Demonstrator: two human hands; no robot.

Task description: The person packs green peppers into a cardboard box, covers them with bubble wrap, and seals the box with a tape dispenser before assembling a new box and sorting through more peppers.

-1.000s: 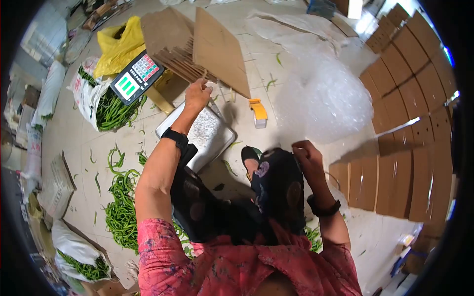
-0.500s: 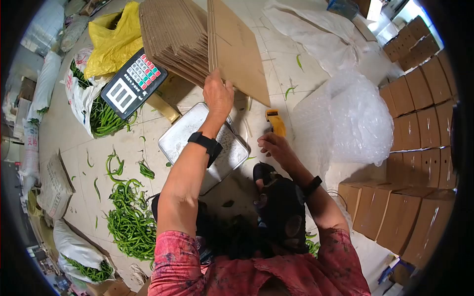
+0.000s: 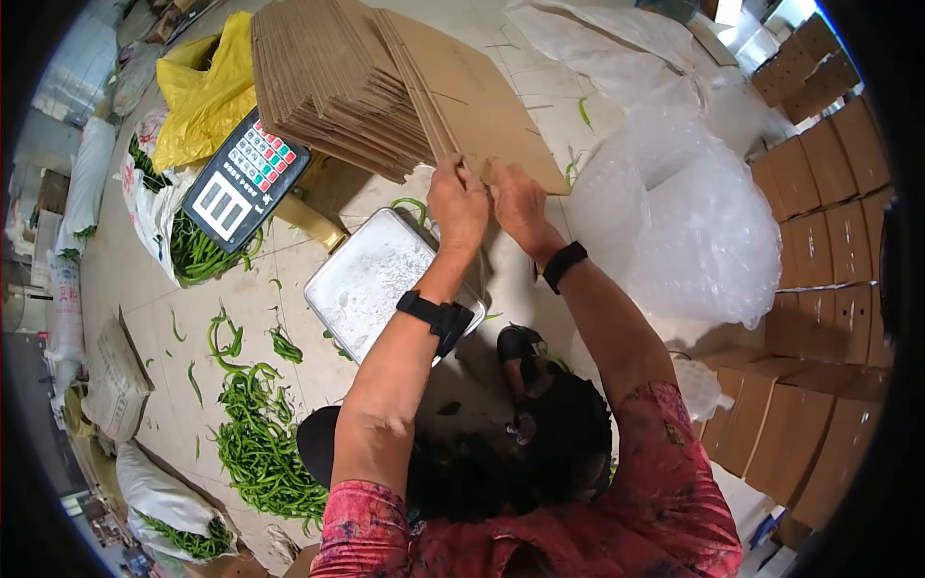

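A flattened cardboard box (image 3: 491, 87) leans out from the right side of a stack of folded boxes (image 3: 318, 77). My left hand (image 3: 458, 204) is closed on its near lower edge. Right beside it, my right hand (image 3: 520, 202) is closed on the same edge, with its fingertips partly hidden against the board. Below my hands lies the metal pan of a weighing scale (image 3: 371, 284), dusted with white bits. Its keypad and display panel (image 3: 241, 183) stands to the left.
Green chili peppers (image 3: 265, 443) lie heaped on the floor at left, near an open sack of peppers (image 3: 198, 236) and a yellow plastic bag (image 3: 207, 101). Clear plastic wrap (image 3: 684, 222) bulges at right, before stacked cartons (image 3: 814, 250).
My right hand has moved up and left to the flattened box, beside my left hand. The box's lower edge has swung right. The yellow tape dispenser is no longer visible.
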